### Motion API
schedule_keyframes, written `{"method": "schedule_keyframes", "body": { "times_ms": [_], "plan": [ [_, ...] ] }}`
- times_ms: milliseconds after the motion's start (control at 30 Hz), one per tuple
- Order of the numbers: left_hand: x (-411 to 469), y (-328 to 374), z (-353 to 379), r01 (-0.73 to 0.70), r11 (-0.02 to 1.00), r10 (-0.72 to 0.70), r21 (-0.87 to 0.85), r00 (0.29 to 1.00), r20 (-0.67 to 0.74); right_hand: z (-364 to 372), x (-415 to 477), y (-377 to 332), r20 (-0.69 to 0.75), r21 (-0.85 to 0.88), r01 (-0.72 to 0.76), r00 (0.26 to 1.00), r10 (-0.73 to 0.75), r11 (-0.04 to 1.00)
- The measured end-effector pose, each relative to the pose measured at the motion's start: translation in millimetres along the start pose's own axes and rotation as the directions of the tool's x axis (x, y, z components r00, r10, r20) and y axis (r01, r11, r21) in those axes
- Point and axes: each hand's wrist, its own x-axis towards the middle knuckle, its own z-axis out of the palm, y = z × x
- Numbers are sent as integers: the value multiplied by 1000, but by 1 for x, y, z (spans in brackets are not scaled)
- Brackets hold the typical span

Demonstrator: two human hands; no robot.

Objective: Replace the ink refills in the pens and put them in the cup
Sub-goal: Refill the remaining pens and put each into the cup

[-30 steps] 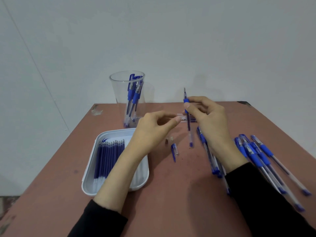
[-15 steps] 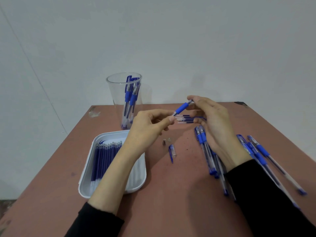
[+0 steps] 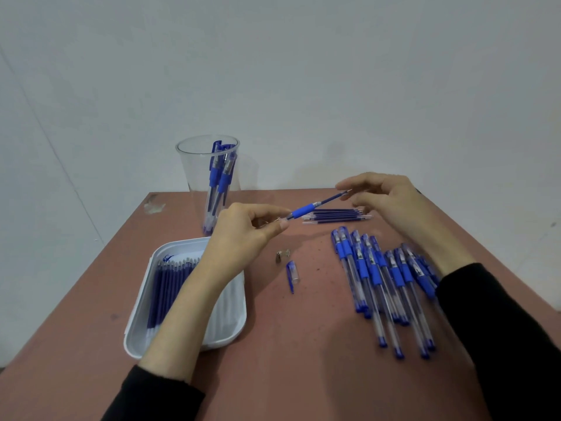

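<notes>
Pinching the low, left end of a pen (image 3: 303,211) between thumb and forefinger of the left hand (image 3: 243,238), other fingers curled under. Pinching the pen's far, high end with the fingertips of the right hand (image 3: 391,202), apparently; contact there too blurred to confirm. Held off the table (image 3: 273,375), tilted up from left to right, blue grip close to the left hand, thin dark stretch reaching to the right hand. Black sleeves on both forearms.

Just beyond and below the pen, flat on the table: small bundle of loose refills (image 3: 337,215), lying left-right. Nearer, between the hands: small metal tip (image 3: 278,258) with a tiny part beside it, too small to identify. Just near of those: blue-and-clear cap (image 3: 293,273).

Right of the cap, partly under the right forearm: heap of pens (image 3: 376,281) with blue grips, roughly parallel, pointing near-far, some overlapping.

Left, under the left forearm: white tray (image 3: 230,314) with a row of dark blue refills (image 3: 170,284) side by side in its left half.

Far left, beyond the tray, close to the table's far edge: clear cup (image 3: 194,177), upright, a few more pens (image 3: 224,180) standing inside, leaning toward its right side.

Behind everything: plain pale wall (image 3: 303,71).
</notes>
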Motion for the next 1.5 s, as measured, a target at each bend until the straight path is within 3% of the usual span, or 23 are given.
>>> {"method": "schedule_keyframes", "body": {
  "times_ms": [100,233,367,633,1000,1200,1500],
  "plan": [
    [1,-1,1,-11,999,11,47,1000,-6,-2,-3,-11,106,-392,179,983,-149,902],
    [1,-1,1,-27,996,29,80,999,-18,5,0,-13,235,-574,364,931,-278,733],
    [2,-2,0,-29,992,34,124,999,-39,-1,9,-5,213,-625,397,915,-343,672],
    [2,-4,0,32,979,-1,201,988,-155,-23,39,45,5,-738,196,958,-286,646],
    [2,-2,1,20,976,13,215,988,-152,-5,45,70,217,-712,232,970,-107,662],
    [2,-3,1,29,981,-1,193,990,-144,1,46,68,190,-704,198,978,-88,682],
    [3,-3,3,16,982,11,190,990,-141,8,45,61,129,-763,174,985,-116,623]
  ]
}}
